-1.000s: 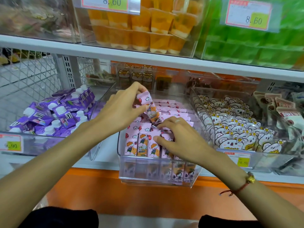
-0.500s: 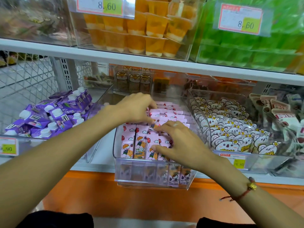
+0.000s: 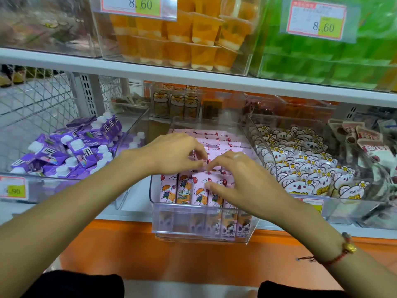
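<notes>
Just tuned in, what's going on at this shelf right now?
A person is arranging pink packets in a clear bin on a shop shelf. The left hand has its fingers curled down onto packets mid-bin; whether it pinches one is unclear. The right hand rests fingertips and thumb on the upright front row. Purple pouches sit in the bin to the left, bear-print packets to the right.

In the frame's centre, pink cartoon-printed snack packets (image 3: 168,190) stand in a clear plastic bin (image 3: 160,232). Purple white-capped pouches (image 3: 86,147) lie left, white bear-faced packets (image 3: 300,168) right, orange jelly cups (image 3: 193,39) upper centre.
</notes>
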Motion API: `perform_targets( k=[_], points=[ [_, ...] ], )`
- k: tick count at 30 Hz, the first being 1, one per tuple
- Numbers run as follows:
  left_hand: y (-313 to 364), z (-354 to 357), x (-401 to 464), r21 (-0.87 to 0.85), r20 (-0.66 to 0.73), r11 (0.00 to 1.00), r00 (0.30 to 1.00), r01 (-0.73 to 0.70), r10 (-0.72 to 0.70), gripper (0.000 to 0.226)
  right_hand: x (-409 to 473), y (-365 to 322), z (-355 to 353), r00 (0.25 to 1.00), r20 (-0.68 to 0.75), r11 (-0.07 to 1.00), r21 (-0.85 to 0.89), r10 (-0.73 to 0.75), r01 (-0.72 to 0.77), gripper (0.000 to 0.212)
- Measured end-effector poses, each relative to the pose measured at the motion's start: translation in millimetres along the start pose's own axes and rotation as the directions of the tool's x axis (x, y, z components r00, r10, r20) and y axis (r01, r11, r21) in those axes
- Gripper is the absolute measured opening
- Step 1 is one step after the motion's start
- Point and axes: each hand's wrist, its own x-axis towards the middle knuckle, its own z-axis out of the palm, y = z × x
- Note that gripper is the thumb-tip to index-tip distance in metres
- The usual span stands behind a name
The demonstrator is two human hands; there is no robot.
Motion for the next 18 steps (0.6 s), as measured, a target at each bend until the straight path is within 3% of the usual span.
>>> perform_targets(
  k=[4, 8, 10, 14, 18],
  points=[
    [6.3, 12.5, -1.3, 0.091, -0.032, 0.994, 0.998, 0.062, -0.060, 0.023, -2.3, 2.7, 7.2, 0.991, 0.133, 0.993, -0.108, -0.024, 0.039, 0.043],
    [8.6, 13.7, -2.7, -0.041, -0.100, 0.981, 0.976, 0.190, -0.193, 0.014, -1.7, 3.5, 9.0, 0.991, 0.132, 0.995, -0.095, -0.027, 0.039, 0.038],
    [10.2, 10.5, -4.6, -0.102, -0.202, 0.972, 0.952, 0.212, -0.229, 0.016, -1.8, 4.2, 9.8, 0.990, 0.137, 0.995, -0.096, -0.029, 0.042, 0.038],
    [14.1, -2.4, -13.9, -0.254, -0.513, 0.951, 0.810, 0.174, -0.285, 0.017, -1.1, 6.4, 7.8, 0.993, 0.114, 0.998, -0.058, -0.022, 0.028, 0.036],
    [21.6, -11.0, -28.2, -0.355, -0.705, 0.934, 0.646, 0.032, -0.291, 0.015, 0.2, 3.0, 2.3, 1.000, 0.010, 0.999, 0.039, 0.013, -0.013, 0.027]
  ],
)
